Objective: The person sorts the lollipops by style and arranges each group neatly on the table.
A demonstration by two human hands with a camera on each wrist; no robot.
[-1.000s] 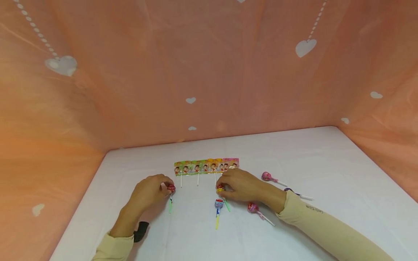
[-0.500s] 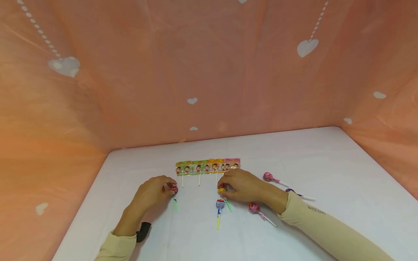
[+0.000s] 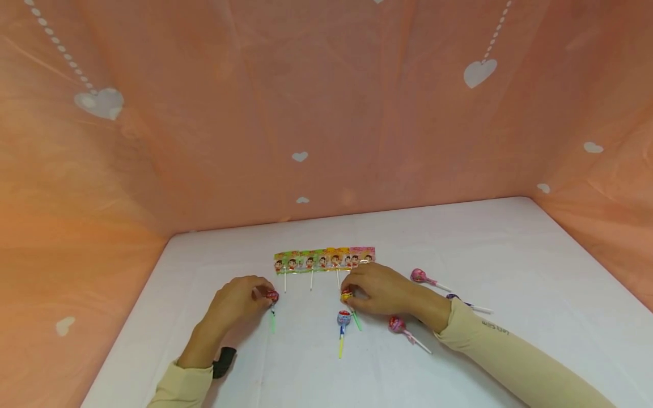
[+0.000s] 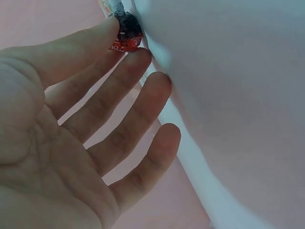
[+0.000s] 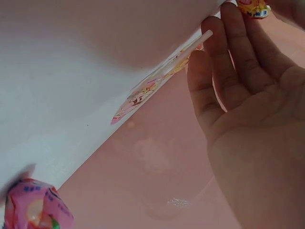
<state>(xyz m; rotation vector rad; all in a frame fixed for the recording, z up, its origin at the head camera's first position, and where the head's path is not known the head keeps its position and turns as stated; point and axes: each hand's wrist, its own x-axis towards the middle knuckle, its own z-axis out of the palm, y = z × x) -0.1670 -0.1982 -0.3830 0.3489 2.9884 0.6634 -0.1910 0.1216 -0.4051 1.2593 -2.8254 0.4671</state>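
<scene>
My left hand (image 3: 236,301) pinches the round head of a red and dark lollipop (image 3: 273,296) between thumb and fingertips; its green stick points toward me. In the left wrist view that lollipop (image 4: 127,37) sits at the thumb tip, the other fingers spread apart. My right hand (image 3: 377,289) pinches a yellow lollipop (image 3: 346,297) by its head, with a green stick slanting toward me. The right wrist view has the yellow lollipop (image 5: 255,8) at the top edge. Just in front of the right hand lies a light blue lollipop (image 3: 344,318) with a yellow stick.
Behind the hands runs a row of flat packaged lollipops (image 3: 311,262) in green, orange and pink wrappers, white sticks toward me. On the right lie two pink lollipops, one farther (image 3: 419,276) and one nearer (image 3: 397,324), and a purple lollipop (image 3: 452,297) partly behind the sleeve.
The left hand's lollipop has shifted slightly to the right and its stick has swung a little. The right hand holds almost still on the yellow lollipop.
</scene>
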